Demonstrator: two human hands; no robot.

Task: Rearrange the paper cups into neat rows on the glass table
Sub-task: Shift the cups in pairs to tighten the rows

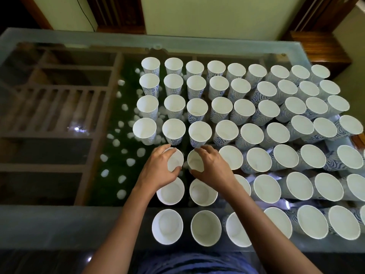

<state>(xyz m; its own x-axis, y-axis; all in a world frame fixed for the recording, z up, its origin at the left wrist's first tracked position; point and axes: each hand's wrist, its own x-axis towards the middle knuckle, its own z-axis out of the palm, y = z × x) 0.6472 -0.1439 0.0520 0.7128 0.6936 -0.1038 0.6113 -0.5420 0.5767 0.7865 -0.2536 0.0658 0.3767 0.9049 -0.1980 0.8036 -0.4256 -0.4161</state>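
On the frosted-edged glass table (59, 224), white paper cups with blue swirl print (199, 133) stand upright in rows, right of centre. Left hand (158, 169) curls its fingers round one fifth-row cup (176, 161), right hand (214, 169) round the neighbouring cup (194, 163), likely to square both with the columns beyond.
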